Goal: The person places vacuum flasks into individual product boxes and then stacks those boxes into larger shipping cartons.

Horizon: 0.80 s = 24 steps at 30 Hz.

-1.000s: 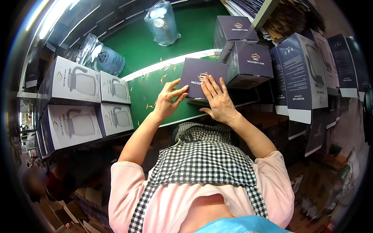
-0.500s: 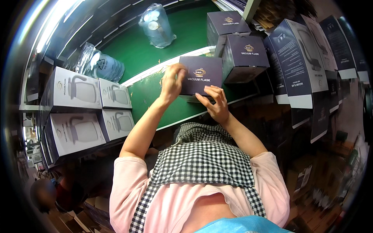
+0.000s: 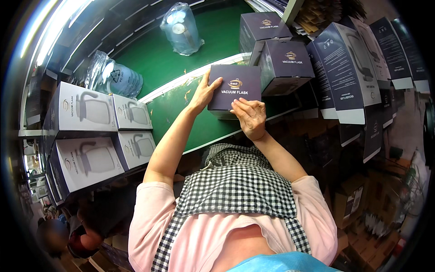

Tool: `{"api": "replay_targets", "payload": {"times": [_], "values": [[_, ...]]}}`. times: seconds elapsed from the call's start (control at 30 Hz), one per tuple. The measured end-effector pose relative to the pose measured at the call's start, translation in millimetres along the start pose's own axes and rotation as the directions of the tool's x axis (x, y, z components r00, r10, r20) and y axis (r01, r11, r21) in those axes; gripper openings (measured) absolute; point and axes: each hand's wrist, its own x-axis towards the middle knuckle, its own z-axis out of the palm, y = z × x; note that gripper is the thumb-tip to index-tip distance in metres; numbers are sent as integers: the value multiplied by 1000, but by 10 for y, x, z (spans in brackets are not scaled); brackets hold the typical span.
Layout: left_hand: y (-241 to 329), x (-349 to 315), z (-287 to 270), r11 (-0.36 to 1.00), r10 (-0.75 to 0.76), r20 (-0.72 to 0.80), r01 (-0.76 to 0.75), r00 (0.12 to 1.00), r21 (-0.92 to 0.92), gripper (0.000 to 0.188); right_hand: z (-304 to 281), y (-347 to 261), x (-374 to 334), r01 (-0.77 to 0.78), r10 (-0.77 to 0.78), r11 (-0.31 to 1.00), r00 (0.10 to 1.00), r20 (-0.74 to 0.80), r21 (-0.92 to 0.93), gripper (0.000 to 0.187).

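Item 1: dk purple carton (image 3: 234, 79), 1 pc. Top face flat, gold emblem + wht lettering. Loc.: grn benchtop (image 3: 170, 115), near front edge, ahead of wearer's checked apron (image 3: 235, 186); just L of 2 similar cartons.

Item 2: L hand (image 3: 202, 96). Part open, at carton's L side; thumb over top face, fingers along L edge, partly hidden. Touching; firmness of hold can't tell.

Item 3: R hand (image 3: 250, 118). Fingers bent, close tog., tips at near edge of carton top. Whether pinching or only pressing, can't tell.

Item 4: purple cartons, 2 pcs: nearer one (image 3: 289, 63), farther one (image 3: 266, 26) behind it.

Item 5: wht strip (image 3: 181, 80), runs across bench behind carton.

Item 6: clear-bagged upright item (image 3: 182, 34), bluish, far side of bench. Clear-bagged bluish bundle (image 3: 120, 80), far L, on its side.

Item 7: jug-picture cartons (image 3: 93, 111), wht fronts, 4 fronts visible, 2 over 2, L end.

Item 8: navy/wht printed carton blanks (image 3: 340, 75), sev., R side, upright.

Item 9: brn cardboard box (image 3: 351, 197), lower R, amid clutter.

Item 10: co-worker (image 3: 88, 235), lower L, mostly in shadow.
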Motion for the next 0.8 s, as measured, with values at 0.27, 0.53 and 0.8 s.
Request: {"api": "replay_targets", "payload": {"times": [0.27,0.53,0.8], "values": [[164,-323,218,908,-202,241,274,949,-318,86,-429,-311,-442,-764,799,342,543,258,548,99],[329,-543,1627,977,-77,351,141,933,-161,101,-1746,61,-824,-756,902,368,432,-9,540,55],[72,405,1532,972,-48,329,-31,943,231,63,-1560,1189,-956,-797,847,527,461,-267,294,69]]}}
